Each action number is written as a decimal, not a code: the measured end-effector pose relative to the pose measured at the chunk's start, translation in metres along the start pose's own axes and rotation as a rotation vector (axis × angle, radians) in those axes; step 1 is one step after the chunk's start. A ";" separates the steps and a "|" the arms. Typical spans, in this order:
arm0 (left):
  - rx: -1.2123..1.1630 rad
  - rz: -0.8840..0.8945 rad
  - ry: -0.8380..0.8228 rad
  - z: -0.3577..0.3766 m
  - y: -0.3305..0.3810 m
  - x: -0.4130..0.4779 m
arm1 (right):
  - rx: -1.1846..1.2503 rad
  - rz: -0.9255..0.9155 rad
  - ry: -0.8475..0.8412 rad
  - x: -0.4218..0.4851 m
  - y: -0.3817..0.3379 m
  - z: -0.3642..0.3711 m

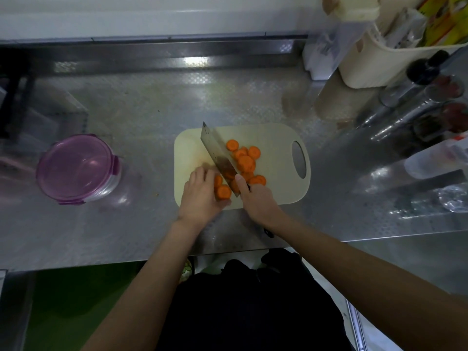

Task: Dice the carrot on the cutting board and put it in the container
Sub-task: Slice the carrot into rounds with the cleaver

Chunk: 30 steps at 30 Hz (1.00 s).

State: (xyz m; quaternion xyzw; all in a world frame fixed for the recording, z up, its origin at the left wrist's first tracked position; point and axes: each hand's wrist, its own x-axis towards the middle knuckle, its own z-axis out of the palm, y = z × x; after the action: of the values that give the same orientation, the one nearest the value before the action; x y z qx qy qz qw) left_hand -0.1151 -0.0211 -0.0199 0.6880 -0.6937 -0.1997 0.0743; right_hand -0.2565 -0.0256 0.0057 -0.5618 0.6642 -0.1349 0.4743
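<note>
Head view looks straight down on a cream plastic cutting board lying on a steel counter. The right hand is wrapped round the handle of a cleaver at the board's near edge, with the thumb pressed on the blade's flat, probably for control. The blade runs diagonally toward the board's far left corner.

The left hand sits on the board's near left part, its fingers curled over what looks like a carrot stub and touching the blade's left face. That grip pins the piece and tucks the fingertips out of the edge's way.

Carrot rounds lie heaped just right of the blade at the board's middle. They are sliced but not yet diced, so the work seems to be in its early cutting stage.

Well left of the board stands the round container, with its purple lid on. The lid must come off before anything goes in.
</note>
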 end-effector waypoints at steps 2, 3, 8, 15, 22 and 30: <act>0.049 0.035 0.014 0.001 0.001 -0.001 | 0.009 0.002 0.003 0.001 0.000 0.000; 0.061 0.047 0.016 0.001 0.002 -0.001 | 0.010 -0.001 0.004 0.001 0.000 0.000; 0.102 0.105 0.021 0.003 -0.001 0.000 | -0.013 -0.006 0.007 0.001 -0.003 -0.001; -0.194 -0.054 0.136 -0.006 -0.003 0.009 | -0.008 -0.021 -0.015 -0.001 -0.006 -0.003; 0.008 -0.027 -0.018 -0.007 -0.003 0.019 | -0.029 -0.010 -0.008 -0.001 -0.004 -0.002; -0.132 -0.066 -0.160 -0.015 -0.006 0.023 | 0.013 -0.013 -0.009 -0.002 -0.003 -0.001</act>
State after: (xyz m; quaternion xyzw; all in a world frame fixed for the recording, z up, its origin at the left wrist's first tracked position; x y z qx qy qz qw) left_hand -0.1045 -0.0459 -0.0120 0.6859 -0.6598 -0.3014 0.0571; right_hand -0.2556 -0.0257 0.0095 -0.5636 0.6575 -0.1400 0.4800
